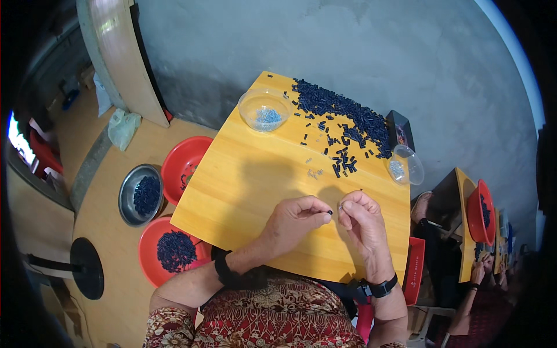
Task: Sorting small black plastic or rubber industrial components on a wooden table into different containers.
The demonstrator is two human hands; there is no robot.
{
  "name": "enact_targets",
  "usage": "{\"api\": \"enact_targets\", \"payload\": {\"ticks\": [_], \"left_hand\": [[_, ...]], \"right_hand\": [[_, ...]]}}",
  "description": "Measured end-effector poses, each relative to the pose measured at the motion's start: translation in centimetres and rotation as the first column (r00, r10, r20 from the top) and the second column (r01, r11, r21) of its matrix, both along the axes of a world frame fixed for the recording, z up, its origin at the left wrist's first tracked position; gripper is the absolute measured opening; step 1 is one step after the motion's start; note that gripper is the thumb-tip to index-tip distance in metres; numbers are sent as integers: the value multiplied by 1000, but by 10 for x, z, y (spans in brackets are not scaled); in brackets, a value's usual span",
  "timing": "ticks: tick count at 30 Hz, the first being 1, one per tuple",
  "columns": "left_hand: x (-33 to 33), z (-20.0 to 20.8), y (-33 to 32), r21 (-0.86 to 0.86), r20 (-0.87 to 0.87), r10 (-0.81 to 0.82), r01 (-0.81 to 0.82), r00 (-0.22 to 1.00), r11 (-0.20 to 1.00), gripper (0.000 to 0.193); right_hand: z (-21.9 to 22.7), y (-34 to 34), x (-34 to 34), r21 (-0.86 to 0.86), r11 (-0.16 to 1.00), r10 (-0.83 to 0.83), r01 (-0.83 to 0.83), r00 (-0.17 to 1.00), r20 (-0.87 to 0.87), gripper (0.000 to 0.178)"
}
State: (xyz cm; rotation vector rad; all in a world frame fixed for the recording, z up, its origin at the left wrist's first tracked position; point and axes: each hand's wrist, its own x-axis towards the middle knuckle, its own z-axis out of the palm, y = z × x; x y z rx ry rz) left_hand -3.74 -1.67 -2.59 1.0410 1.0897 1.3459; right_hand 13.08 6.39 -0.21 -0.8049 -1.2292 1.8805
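Note:
Over the near half of the yellow table (pixel 232 197), my left hand (pixel 296 223) pinches a small black piece (pixel 330 212) between thumb and fingertips. Just to its right, my right hand (pixel 364 226) is closed in a pinch on a tiny silvery metal piece (pixel 340 206), too small to name exactly. The two sets of fingertips are close but apart. Beyond them lies a spread pile of short black tube-like pieces (pixel 336 104), with loose ones scattered nearer. A few small pale bits (pixel 315 173) rest on the wood in front of the pile.
A clear bowl (pixel 246 107) with small silvery parts stands far left; a clear cup (pixel 415 168) with similar parts sits at the right edge by a dark box (pixel 400 130). Red basins (pixel 168 168) and a metal bowl (pixel 123 197) are at left. Another person's hand (pixel 478 271) works at far right.

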Motion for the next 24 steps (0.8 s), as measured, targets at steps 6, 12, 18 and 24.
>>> {"api": "enact_targets", "payload": {"ticks": [6,12,18,24], "left_hand": [[3,-1,-2,33,40,-12,11,999,999,17],[4,2,-3,57,-51,-7,10,999,998,15],[5,1,-4,77,-108,17,-9,994,997,16],[5,1,-4,79,-110,6,2,994,997,16]], "right_hand": [[-2,-11,1,-114,993,18,-35,990,-143,3],[-5,-16,1,-278,958,4,-75,969,-248,5],[-8,-21,0,-352,934,-42,-66,956,-291,7],[-10,-28,-5,-283,959,-97,23,964,-249,7]]}}
